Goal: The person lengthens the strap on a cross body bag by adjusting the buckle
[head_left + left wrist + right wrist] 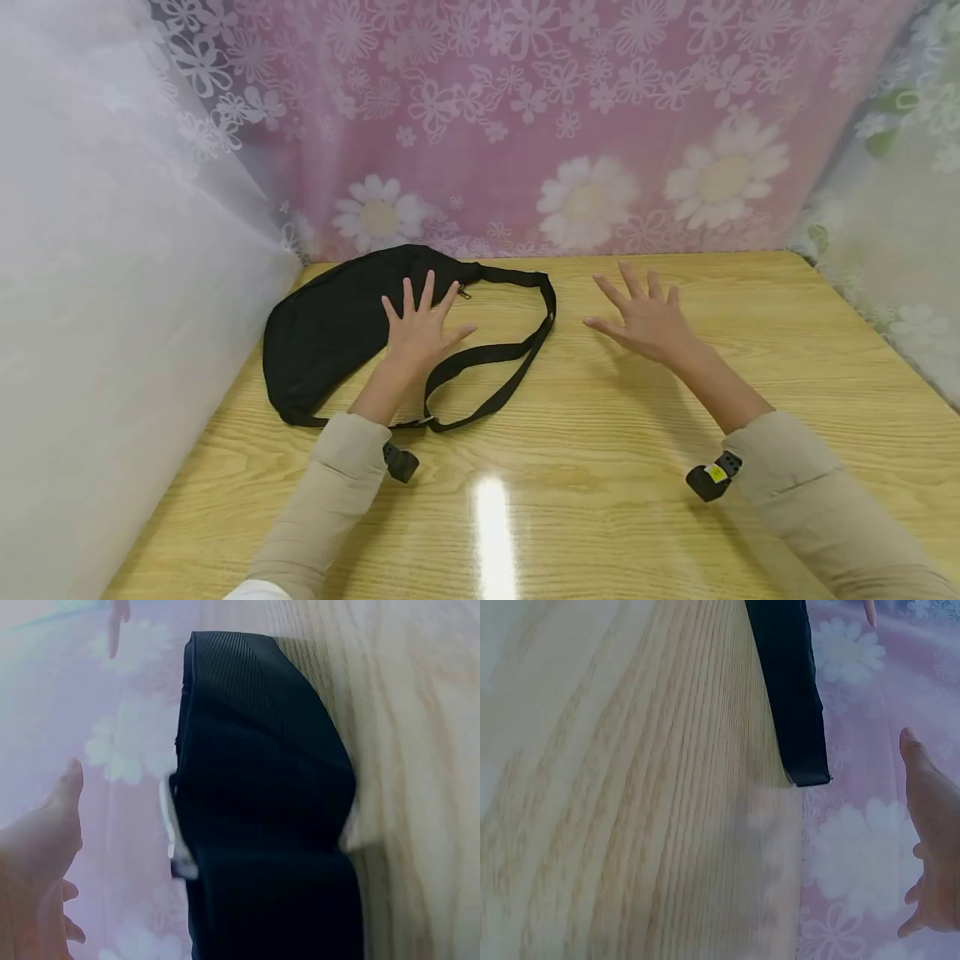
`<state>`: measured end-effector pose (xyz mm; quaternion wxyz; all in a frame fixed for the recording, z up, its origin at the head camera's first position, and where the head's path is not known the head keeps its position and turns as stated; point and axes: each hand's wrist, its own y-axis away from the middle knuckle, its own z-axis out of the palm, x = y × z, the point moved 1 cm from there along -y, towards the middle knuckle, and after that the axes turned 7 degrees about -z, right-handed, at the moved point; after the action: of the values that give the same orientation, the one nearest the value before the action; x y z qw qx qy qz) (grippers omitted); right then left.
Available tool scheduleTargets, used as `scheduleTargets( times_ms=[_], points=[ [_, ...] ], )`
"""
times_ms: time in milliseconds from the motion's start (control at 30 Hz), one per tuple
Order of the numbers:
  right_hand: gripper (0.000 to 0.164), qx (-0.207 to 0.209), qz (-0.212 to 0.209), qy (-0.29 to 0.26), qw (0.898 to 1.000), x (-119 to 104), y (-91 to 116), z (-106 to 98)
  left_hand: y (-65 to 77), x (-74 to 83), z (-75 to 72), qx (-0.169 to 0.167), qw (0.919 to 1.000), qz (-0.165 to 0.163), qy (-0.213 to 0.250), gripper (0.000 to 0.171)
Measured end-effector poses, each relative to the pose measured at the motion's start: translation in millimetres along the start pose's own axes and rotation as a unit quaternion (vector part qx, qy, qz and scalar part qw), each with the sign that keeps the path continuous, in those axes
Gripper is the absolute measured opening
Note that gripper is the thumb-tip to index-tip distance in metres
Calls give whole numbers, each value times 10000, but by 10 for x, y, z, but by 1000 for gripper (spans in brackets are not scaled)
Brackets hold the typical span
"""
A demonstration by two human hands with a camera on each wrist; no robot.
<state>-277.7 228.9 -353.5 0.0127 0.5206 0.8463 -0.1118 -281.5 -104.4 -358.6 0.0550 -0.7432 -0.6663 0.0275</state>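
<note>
A black sling bag (330,325) lies flat on the left half of the wooden table, its small zipper pull (464,292) showing near the upper right end. Its strap (487,354) loops out to the right, with a metal buckle (426,421) near the front. Fingers spread, my left hand (417,333) hovers over the bag's right edge and holds nothing. Farther right, my right hand (649,325) is spread above bare wood beside the strap loop, also holding nothing. The left wrist view has the strap (262,750) large and close; the right wrist view has its far end (795,697).
The wooden table (600,500) reaches a pink flowered curtain (480,150) at the back. A white sheet (135,250) hangs along the left side and a pale flowered one (900,208) along the right. Black wrist cameras sit below both sleeves.
</note>
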Motion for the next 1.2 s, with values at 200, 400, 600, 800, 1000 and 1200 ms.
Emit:
scheduleTargets(
  times_ms=[200,400,600,800,1000,1200],
  points=[
    [78,-72,-172,56,9998,-100,-144,66,189,-264,-43,152,9996,-84,211,77],
    [77,-162,-547,38,9984,-338,-348,257,573,-797,-29,129,9979,-444,464,78],
    [76,-579,-1181,40,9913,-557,-467,508,949,-1361,68,-314,9922,-981,707,76],
    [69,-830,-1603,202,9834,-595,-439,647,1037,-1581,195,-1424,9724,-1252,1357,76],
    [67,-1092,-1676,50,9798,-610,-329,633,946,-1666,303,-1673,9615,-1073,1897,76],
    [67,-1181,-1749,192,9773,-631,-97,618,831,-1683,324,-1505,9653,-899,1937,73]
  ],
)
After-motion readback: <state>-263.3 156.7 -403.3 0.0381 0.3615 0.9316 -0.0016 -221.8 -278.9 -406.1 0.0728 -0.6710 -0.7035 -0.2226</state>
